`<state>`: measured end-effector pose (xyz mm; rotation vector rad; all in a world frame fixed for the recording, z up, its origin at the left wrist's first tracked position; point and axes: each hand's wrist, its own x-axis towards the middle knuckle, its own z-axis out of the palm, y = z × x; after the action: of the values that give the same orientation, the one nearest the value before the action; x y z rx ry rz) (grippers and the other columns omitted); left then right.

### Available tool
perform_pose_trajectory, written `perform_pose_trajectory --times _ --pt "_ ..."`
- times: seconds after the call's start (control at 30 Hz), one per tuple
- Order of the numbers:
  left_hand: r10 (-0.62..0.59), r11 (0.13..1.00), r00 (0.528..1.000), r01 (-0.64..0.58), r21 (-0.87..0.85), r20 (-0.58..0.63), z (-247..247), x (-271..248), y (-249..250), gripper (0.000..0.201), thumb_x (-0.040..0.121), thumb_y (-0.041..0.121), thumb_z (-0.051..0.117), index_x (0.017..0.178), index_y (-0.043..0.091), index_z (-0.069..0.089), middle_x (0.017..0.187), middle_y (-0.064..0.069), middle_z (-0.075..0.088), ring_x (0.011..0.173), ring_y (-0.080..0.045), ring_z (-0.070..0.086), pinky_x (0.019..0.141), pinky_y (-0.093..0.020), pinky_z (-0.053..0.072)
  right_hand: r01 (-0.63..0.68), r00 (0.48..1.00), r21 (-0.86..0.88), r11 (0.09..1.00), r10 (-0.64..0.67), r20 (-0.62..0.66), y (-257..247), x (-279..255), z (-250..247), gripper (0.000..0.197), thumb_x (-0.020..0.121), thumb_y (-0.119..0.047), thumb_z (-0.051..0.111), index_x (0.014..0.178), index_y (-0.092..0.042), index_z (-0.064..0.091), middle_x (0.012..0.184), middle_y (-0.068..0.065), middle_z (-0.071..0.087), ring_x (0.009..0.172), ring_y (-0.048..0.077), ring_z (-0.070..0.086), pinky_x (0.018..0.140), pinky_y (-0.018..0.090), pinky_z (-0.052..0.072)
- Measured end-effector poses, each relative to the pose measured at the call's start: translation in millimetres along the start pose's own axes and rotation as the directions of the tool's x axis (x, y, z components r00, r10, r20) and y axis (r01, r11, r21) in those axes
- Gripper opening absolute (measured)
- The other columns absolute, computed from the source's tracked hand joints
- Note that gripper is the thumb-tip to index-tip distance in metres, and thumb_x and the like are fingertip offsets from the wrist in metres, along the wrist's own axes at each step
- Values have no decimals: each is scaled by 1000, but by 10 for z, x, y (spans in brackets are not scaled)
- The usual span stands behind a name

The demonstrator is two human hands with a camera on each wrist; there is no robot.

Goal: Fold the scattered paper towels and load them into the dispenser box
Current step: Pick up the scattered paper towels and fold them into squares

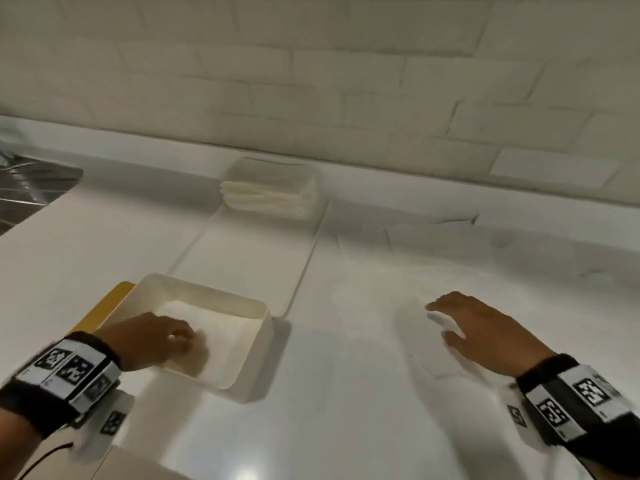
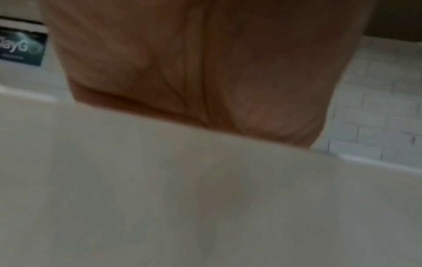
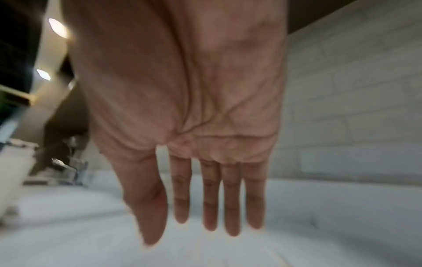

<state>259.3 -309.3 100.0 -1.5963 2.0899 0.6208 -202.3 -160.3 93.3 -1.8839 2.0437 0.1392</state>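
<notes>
The cream dispenser box (image 1: 257, 308) stands open at the front left of the white counter, with a white paper towel (image 1: 228, 344) lying inside it. My left hand (image 1: 180, 337) reaches into the box, its fingers curled down onto that towel. In the left wrist view the box wall (image 2: 205, 198) hides the fingers and only the palm (image 2: 182, 72) shows. My right hand (image 1: 437, 317) hovers flat, fingers straight, just over a loose towel (image 1: 412, 336) spread on the counter. It holds nothing, as the right wrist view of the hand (image 3: 205, 225) shows. More flat towels (image 1: 433, 244) lie beyond it.
A stack of folded towels (image 1: 270, 194) sits at the back by the tiled wall, on the far end of a flat white tray (image 1: 249, 261). A yellow lid (image 1: 107, 303) lies left of the box. A metal sink (image 1: 31, 188) is at far left.
</notes>
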Motion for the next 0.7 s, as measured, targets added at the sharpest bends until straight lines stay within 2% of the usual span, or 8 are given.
perform_pose_trajectory --times 0.07,0.13,0.23,0.37,0.43,0.5,0.6,0.7 --pt "12 1000 1000 -11 28 -17 -89 -53 4 24 97 48 55 120 44 59 121 15 64 100 0 65 90 -17 50 -35 995 -61 998 40 94 242 -50 185 56 98 -42 50 149 -38 28 153 -16 26 138 9 32 103 28 40" --pt "52 998 989 -55 -18 -138 -208 -179 34 21 87 61 63 106 54 58 123 19 65 101 1 64 96 -25 49 -32 999 -35 999 33 15 311 -81 273 51 96 -43 53 144 -37 37 146 -16 33 132 8 37 92 27 42" --pt "164 951 878 -263 -165 -450 -421 -511 366 32 72 80 56 98 64 61 104 32 70 87 9 69 81 -26 54 -32 994 -50 998 26 -106 313 -68 295 28 99 -35 49 126 -36 55 127 -14 50 116 9 50 82 27 43" --pt "371 840 735 -526 -131 -568 -504 -961 1463 37 87 68 46 117 53 61 110 37 66 97 14 65 77 -13 53 9 982 -33 999 -15 -187 426 -79 308 28 103 -39 39 116 -35 64 116 -14 58 105 12 58 85 29 46" --pt "483 770 656 -634 -75 -580 -341 -953 1914 42 88 61 47 123 44 61 118 30 65 108 9 63 87 -13 50 74 970 122 990 -43 -240 509 -142 240 26 102 -41 42 111 -36 66 111 -18 60 102 9 60 84 29 47" --pt "598 722 580 -690 56 -554 -158 -827 2295 54 88 54 55 140 40 48 140 23 50 129 5 49 104 -15 41 198 962 470 860 -79 -261 546 -269 71 24 100 -42 48 104 -31 68 105 -16 65 99 7 63 87 31 51" --pt "598 716 628 -697 -19 -499 13 -592 2752 93 72 59 74 151 47 26 155 24 28 143 7 27 114 -13 27 286 955 826 486 -210 -208 493 -520 -277 26 99 -35 51 100 -15 67 97 4 69 95 23 65 88 32 47" --pt "486 646 750 -654 -394 -449 57 -395 2990 73 68 46 88 133 43 55 133 22 56 126 7 49 111 -22 38 309 929 872 379 -315 -193 513 -611 -385 27 97 -31 51 101 -10 66 101 11 64 99 28 61 90 30 44"
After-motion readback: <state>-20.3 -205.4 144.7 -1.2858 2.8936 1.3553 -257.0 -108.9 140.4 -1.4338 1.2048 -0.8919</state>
